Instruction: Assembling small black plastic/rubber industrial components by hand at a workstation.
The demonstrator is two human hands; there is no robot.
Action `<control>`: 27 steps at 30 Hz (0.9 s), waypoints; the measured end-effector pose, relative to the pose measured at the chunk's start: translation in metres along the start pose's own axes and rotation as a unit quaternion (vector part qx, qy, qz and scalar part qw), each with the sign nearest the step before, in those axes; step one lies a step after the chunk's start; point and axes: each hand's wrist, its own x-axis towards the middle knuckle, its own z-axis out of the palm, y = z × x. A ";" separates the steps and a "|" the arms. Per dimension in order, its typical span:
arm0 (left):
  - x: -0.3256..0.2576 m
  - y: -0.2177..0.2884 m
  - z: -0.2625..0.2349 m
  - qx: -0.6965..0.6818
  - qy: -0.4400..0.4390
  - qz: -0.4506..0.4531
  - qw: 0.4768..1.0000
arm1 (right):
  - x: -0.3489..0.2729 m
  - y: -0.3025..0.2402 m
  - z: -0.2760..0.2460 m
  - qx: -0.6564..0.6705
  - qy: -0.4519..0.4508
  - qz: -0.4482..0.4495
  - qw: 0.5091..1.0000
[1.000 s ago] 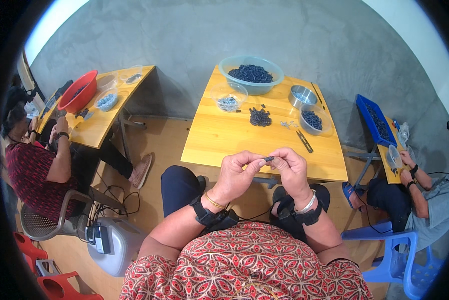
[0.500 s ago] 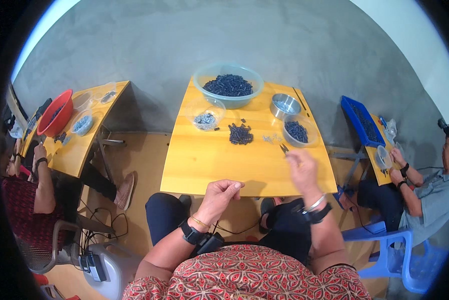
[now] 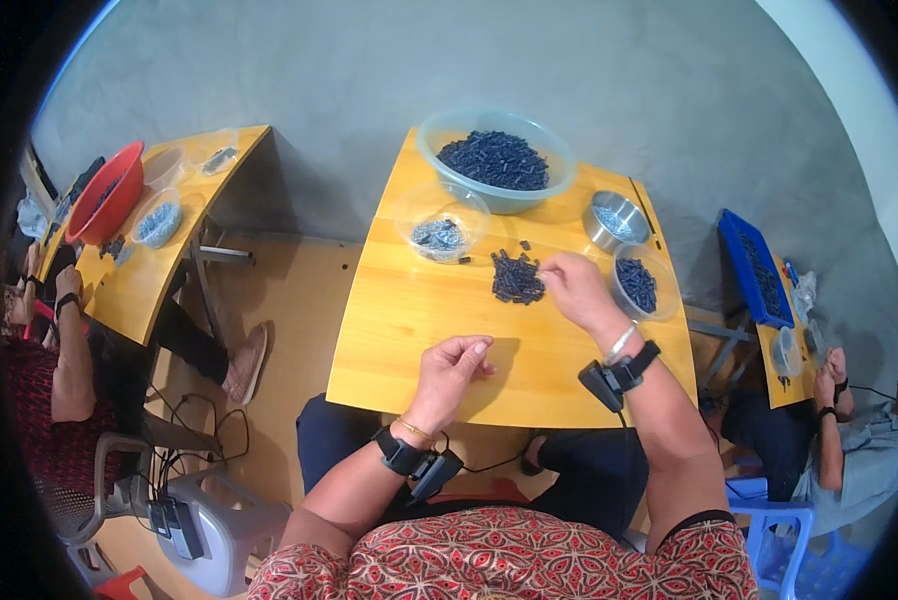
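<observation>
The left hand [image 3: 447, 378] hovers half-curled over the near edge of the table [image 3: 394, 325] while the right hand [image 3: 581, 290], at its two o'clock, has moved outward to the black pieces [image 3: 516, 280] piled at one o'clock, putting them within reach, though whether either hand's fingers grip anything cannot be told.

On my feed I am seeing the hands working apart instead of meeting around a small dark piece. The right hand [image 3: 577, 288], over the pointed black tool half a second ago, is reaching farther inward, its fingers [image 3: 553, 267] now hovering at the right edge of the dark pile [image 3: 514, 280] on the counter [image 3: 399, 335]. It is now hiding that tool and the silver bits.
</observation>
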 end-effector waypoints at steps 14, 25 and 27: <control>-0.002 0.002 -0.012 -0.155 -0.039 -0.051 0.986 | 0.052 -0.020 0.079 -0.216 -0.027 -0.076 0.973; 0.003 0.000 -0.010 -0.213 -0.037 -0.054 0.975 | 0.015 -0.041 0.063 -0.107 -0.067 -0.112 0.986; 0.003 0.006 -0.006 -0.230 -0.008 -0.056 0.971 | -0.012 -0.046 0.059 -0.085 -0.054 -0.231 0.968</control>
